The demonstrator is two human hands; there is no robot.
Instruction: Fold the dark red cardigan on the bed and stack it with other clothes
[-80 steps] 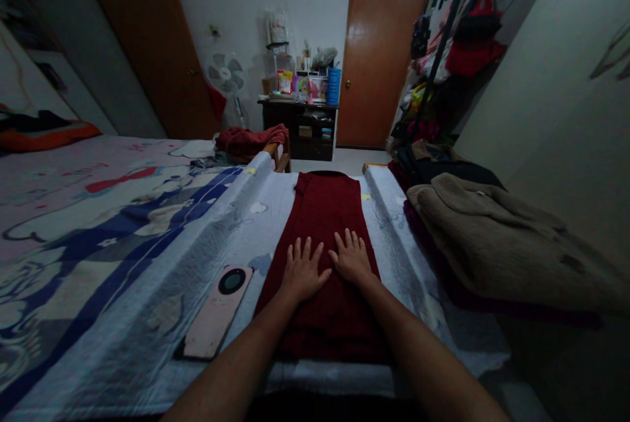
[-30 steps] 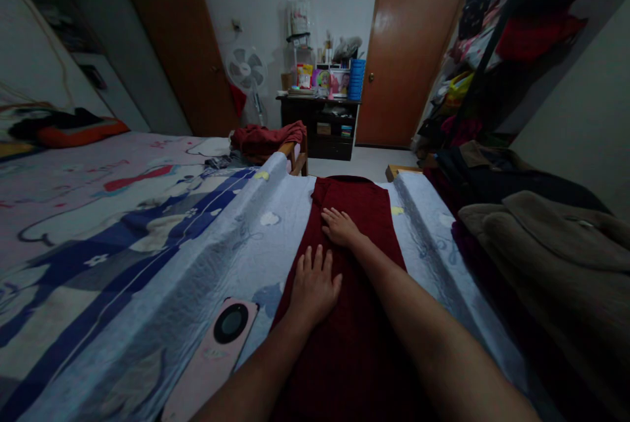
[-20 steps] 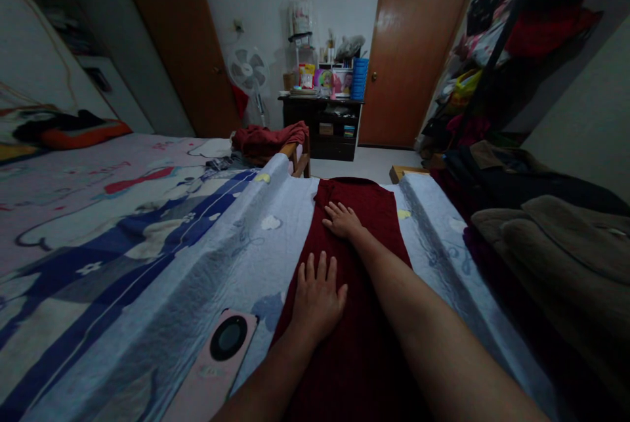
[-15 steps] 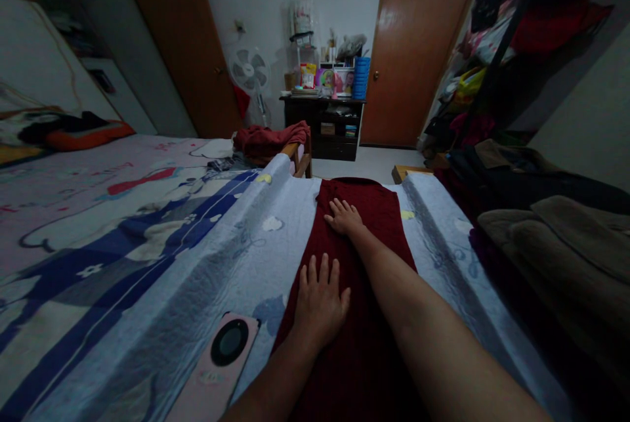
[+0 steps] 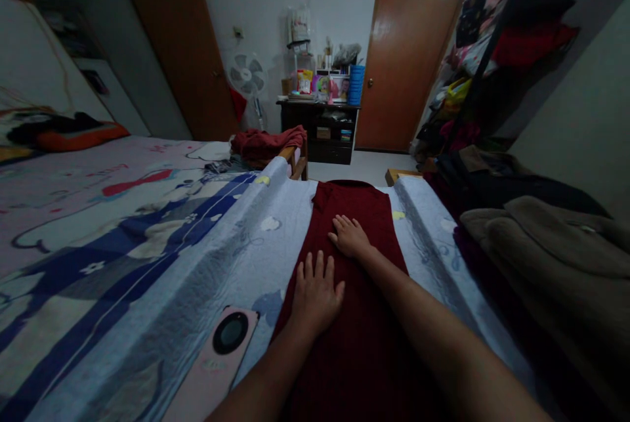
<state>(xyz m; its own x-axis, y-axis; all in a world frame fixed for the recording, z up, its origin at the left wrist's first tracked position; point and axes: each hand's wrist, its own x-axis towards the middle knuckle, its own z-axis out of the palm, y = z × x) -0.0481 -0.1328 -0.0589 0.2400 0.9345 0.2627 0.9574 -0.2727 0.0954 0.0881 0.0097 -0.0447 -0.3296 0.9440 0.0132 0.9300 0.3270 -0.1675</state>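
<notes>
A dark red garment [image 5: 354, 317] lies spread lengthwise in front of me on a pale blue patterned sheet [image 5: 246, 258]. My left hand [image 5: 317, 294] rests flat near its left edge, fingers stretched out and pointing away from me. Farther up the cloth, my right hand [image 5: 350, 236] lies palm down with its fingers spread. Neither hand grasps anything. Left of my left forearm is a pink phone [image 5: 216, 363], its round black camera facing up. The near end of the garment fades into shadow between my arms.
A bed with a pink and blue cover [image 5: 147, 212] adjoins on the left. Brown folded clothes [image 5: 536, 245] pile up on the right. Reddish cloth [image 5: 266, 143] drapes over a wooden bed end. Beyond stand a white fan [image 5: 247, 74], a dark cabinet [image 5: 315, 146] and a wooden door [image 5: 396, 67].
My right hand has slid down the garment toward me, closer to my left hand. The left hand stays almost in place. The view has shifted slightly.
</notes>
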